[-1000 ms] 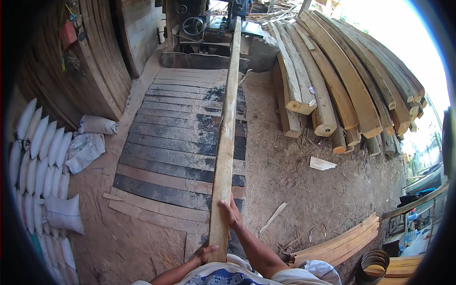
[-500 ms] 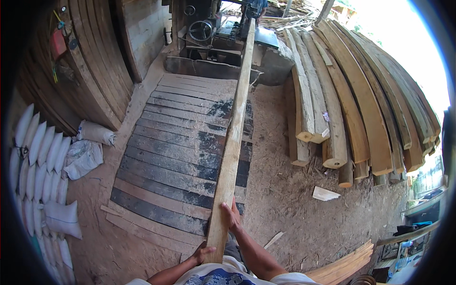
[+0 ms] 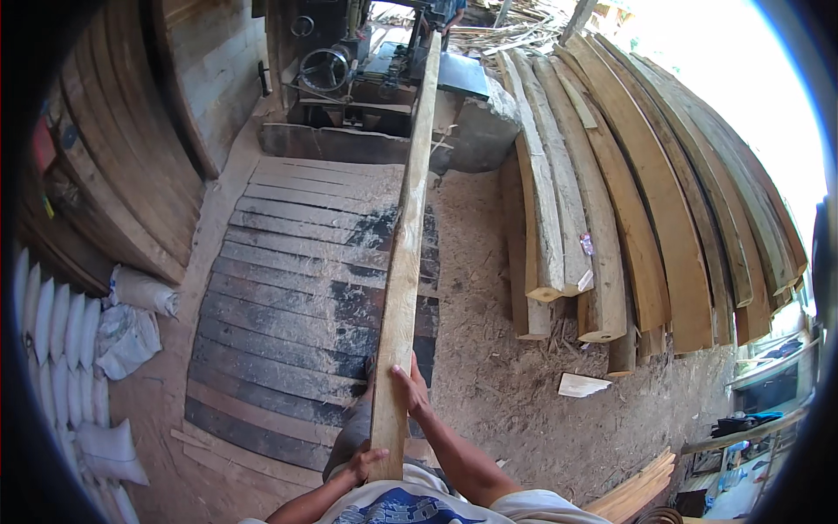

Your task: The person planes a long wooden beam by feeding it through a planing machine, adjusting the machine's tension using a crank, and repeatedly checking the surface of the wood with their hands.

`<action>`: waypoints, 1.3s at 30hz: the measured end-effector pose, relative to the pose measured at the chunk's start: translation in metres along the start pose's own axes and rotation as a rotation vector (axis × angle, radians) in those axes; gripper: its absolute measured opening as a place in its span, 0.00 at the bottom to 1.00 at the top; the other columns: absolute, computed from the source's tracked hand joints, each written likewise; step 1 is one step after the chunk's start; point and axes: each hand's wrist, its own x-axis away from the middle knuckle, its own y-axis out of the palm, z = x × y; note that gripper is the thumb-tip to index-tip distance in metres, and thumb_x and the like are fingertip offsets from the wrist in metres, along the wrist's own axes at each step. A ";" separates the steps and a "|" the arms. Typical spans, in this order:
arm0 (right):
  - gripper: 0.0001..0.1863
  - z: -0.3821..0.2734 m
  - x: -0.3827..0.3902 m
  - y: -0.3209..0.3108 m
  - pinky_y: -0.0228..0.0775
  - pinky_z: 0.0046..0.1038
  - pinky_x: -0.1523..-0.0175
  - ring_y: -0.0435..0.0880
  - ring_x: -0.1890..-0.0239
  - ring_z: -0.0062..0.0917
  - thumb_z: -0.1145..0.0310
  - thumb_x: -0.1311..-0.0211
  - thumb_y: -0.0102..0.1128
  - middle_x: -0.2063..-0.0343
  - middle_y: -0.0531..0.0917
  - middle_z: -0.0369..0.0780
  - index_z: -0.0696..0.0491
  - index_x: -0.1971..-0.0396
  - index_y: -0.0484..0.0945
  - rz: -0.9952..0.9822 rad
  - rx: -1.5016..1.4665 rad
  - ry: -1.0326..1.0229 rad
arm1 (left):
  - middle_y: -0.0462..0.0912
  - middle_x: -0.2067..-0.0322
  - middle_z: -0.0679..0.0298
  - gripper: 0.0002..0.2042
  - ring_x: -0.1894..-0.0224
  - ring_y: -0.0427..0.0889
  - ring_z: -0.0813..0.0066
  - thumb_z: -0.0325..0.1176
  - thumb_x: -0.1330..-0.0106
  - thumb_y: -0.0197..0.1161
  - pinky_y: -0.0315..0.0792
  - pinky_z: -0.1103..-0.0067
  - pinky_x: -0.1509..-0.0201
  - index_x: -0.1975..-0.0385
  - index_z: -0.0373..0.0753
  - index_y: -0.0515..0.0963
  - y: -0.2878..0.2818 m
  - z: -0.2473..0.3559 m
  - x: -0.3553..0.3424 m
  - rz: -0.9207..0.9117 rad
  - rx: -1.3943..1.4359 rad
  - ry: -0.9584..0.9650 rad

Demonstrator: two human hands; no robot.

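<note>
Grip: bare left hand [image 3: 365, 461], bottom centre of the frame, partly closed over the left edge of a long, straight, pale-brown squared wooden beam [image 3: 399, 288]; bare right hand [image 3: 412, 390], slightly higher, cups the right edge, thumb on the top face. The undersides are hidden, so I cannot tell how tightly they clasp.
Beam: runs from the wearer's white-and-blue shirt [image 3: 397, 506] at bottom centre to the upper centre.
Handling: probably stiff and heavy for its length, rough rather than slippery, hardly fragile, perhaps splintery; best held by both long edges, hands spaced apart.
Floor: grey and brown wooden slats [image 3: 271, 288] strewn with sawdust, centre-left.
Sides: plump white sacks [image 3: 73, 327], left; thick tan squared timbers [image 3: 672, 227], stacked right.
Far end: dark metal machine [image 3: 339, 26] with a round, spoked handwheel [image 3: 325, 70], upper centre; near it, a blue-clothed person [image 3: 454, 13], partly hidden. Whether beam and machine touch, I cannot tell.
</note>
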 end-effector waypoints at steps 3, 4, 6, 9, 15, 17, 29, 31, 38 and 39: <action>0.42 -0.017 -0.065 -0.010 0.58 0.26 0.36 0.67 0.39 0.26 0.56 0.36 0.57 0.37 0.67 0.41 0.48 0.28 0.45 -0.006 0.009 0.040 | 0.80 0.59 0.59 0.27 0.58 0.80 0.70 0.41 0.46 0.62 0.75 0.74 0.54 0.48 0.32 0.73 -0.006 0.033 -0.050 0.013 0.050 -0.017; 0.42 -0.022 -0.086 -0.013 0.58 0.26 0.36 0.67 0.39 0.26 0.56 0.36 0.57 0.37 0.67 0.40 0.47 0.27 0.44 -0.039 -0.018 0.051 | 0.80 0.59 0.59 0.27 0.58 0.80 0.70 0.41 0.46 0.62 0.75 0.75 0.54 0.48 0.32 0.73 -0.007 0.043 -0.066 0.009 0.037 -0.006; 0.42 -0.058 -0.116 -0.005 0.59 0.27 0.37 0.67 0.40 0.26 0.56 0.36 0.57 0.37 0.67 0.40 0.47 0.27 0.44 -0.006 -0.026 0.076 | 0.80 0.59 0.59 0.27 0.58 0.80 0.70 0.41 0.46 0.62 0.75 0.75 0.54 0.47 0.32 0.72 0.001 0.080 -0.093 0.017 0.036 0.015; 0.42 -0.077 -0.175 -0.008 0.60 0.27 0.37 0.67 0.40 0.26 0.56 0.36 0.57 0.37 0.67 0.41 0.47 0.27 0.44 -0.007 -0.037 0.069 | 0.80 0.59 0.59 0.28 0.58 0.80 0.70 0.42 0.46 0.63 0.75 0.75 0.55 0.47 0.32 0.72 0.008 0.135 -0.131 0.011 -0.010 0.052; 0.47 -0.134 -0.289 -0.012 0.66 0.26 0.42 0.73 0.45 0.26 0.54 0.38 0.61 0.40 0.71 0.44 0.48 0.27 0.41 0.008 -0.036 0.032 | 0.76 0.51 0.56 0.33 0.50 0.77 0.66 0.42 0.44 0.63 0.72 0.71 0.44 0.39 0.35 0.65 0.011 0.230 -0.220 -0.118 -0.010 -0.017; 0.45 -0.159 -0.319 -0.011 0.63 0.27 0.40 0.71 0.43 0.26 0.54 0.38 0.60 0.39 0.69 0.43 0.48 0.28 0.44 -0.001 -0.021 0.043 | 0.76 0.51 0.56 0.33 0.50 0.77 0.65 0.42 0.44 0.62 0.72 0.71 0.44 0.39 0.34 0.65 0.017 0.257 -0.245 -0.069 -0.014 0.005; 0.46 -0.254 -0.546 -0.030 0.59 0.26 0.37 0.68 0.40 0.27 0.56 0.37 0.60 0.37 0.66 0.43 0.50 0.27 0.42 -0.052 -0.027 -0.004 | 0.78 0.51 0.55 0.32 0.50 0.78 0.65 0.41 0.44 0.61 0.72 0.70 0.45 0.40 0.32 0.67 0.032 0.417 -0.414 -0.036 0.013 -0.048; 0.43 -0.275 -0.580 -0.032 0.58 0.27 0.37 0.68 0.40 0.27 0.56 0.37 0.58 0.38 0.67 0.43 0.50 0.28 0.45 -0.013 -0.021 -0.004 | 0.78 0.50 0.55 0.32 0.50 0.78 0.65 0.42 0.44 0.61 0.72 0.71 0.45 0.40 0.32 0.67 0.046 0.468 -0.441 -0.052 -0.018 -0.003; 0.40 -0.358 -0.692 -0.029 0.57 0.27 0.36 0.67 0.41 0.28 0.57 0.36 0.56 0.39 0.67 0.42 0.49 0.29 0.48 -0.041 -0.073 0.022 | 0.82 0.60 0.58 0.26 0.58 0.81 0.70 0.41 0.44 0.63 0.74 0.76 0.54 0.49 0.30 0.74 0.055 0.561 -0.535 -0.063 -0.066 0.080; 0.39 -0.361 -0.711 -0.032 0.57 0.27 0.36 0.68 0.41 0.28 0.58 0.35 0.55 0.39 0.68 0.42 0.49 0.29 0.49 -0.033 -0.053 -0.013 | 0.82 0.60 0.59 0.26 0.59 0.81 0.70 0.42 0.44 0.63 0.74 0.76 0.54 0.49 0.30 0.74 0.062 0.577 -0.545 -0.041 -0.038 0.101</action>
